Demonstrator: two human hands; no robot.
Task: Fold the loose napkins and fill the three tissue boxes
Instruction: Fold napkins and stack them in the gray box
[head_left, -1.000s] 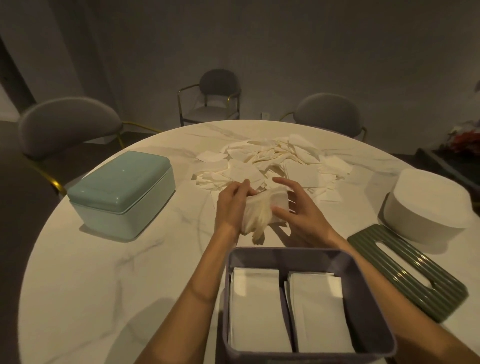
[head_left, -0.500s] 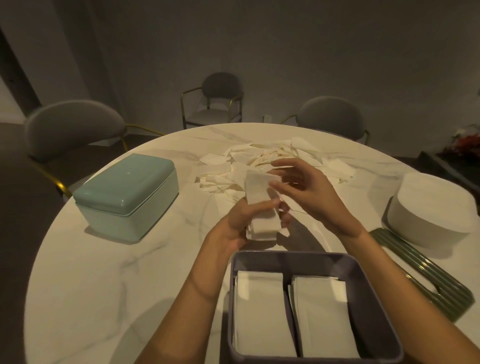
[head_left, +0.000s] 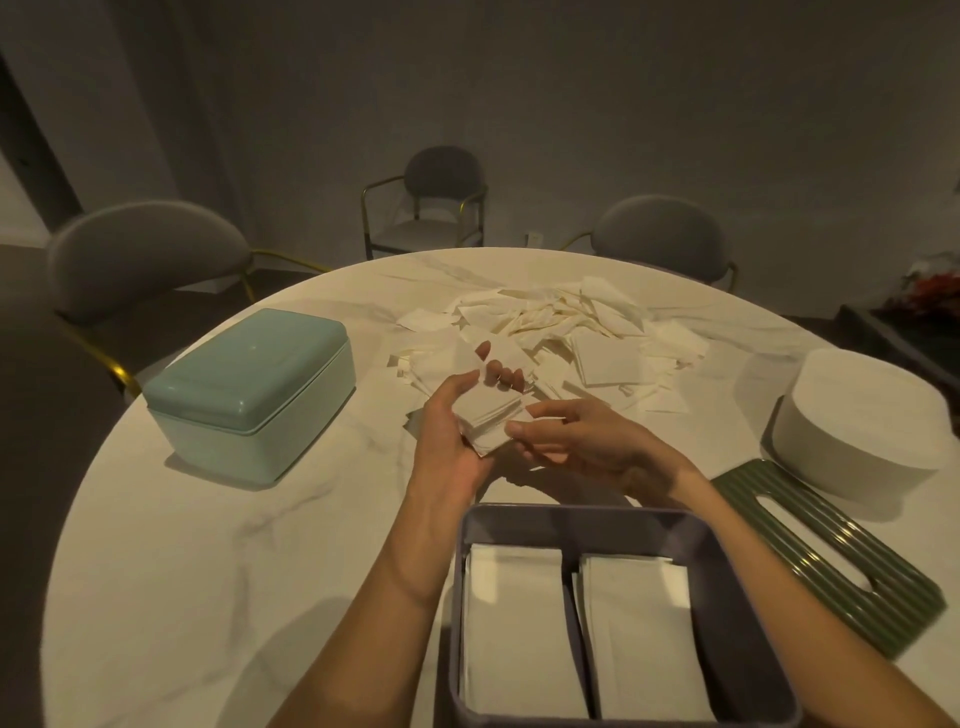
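the left hand (head_left: 452, 421) cradles a folded napkin (head_left: 491, 410), fingers curled behind it so the creases hold; the right hand (head_left: 576, 441) pinches its near corner, likely to square it. it sits above the table (head_left: 208, 571), between the loose napkins (head_left: 561, 332) and the open grey box (head_left: 587, 525), handy for dropping in
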